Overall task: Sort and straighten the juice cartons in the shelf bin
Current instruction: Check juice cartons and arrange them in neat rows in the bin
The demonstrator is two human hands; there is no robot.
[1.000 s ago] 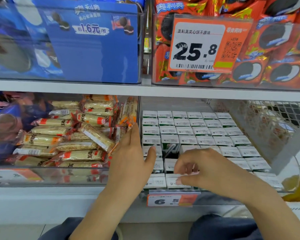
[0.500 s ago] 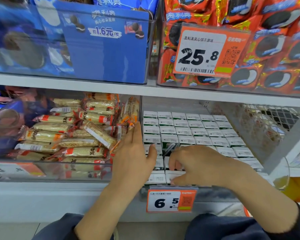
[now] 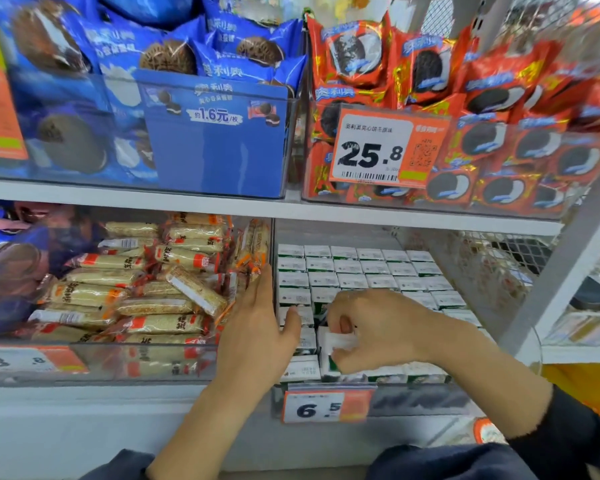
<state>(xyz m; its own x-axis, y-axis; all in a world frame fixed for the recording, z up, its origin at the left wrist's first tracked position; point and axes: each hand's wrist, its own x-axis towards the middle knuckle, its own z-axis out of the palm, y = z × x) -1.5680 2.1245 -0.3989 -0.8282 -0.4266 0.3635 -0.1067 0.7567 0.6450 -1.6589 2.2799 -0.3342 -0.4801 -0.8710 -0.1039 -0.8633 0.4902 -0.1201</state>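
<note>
The left hand (image 3: 257, 327) lies flat with straight fingers along the bin divider (image 3: 273, 271), snack bars (image 3: 160, 292) just beyond them. The right hand (image 3: 378, 327) pinches what seems one juice carton (image 3: 338, 341) among the front rows; price tag (image 3: 326, 407) below.

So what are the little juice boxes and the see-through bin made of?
The juice cartons look like coated paperboard: flat, matte white tops with crisp folded edges. The bin's front wall looks like clear, glossy hard plastic, since you can see the cartons through it and it carries the price tag.
</note>
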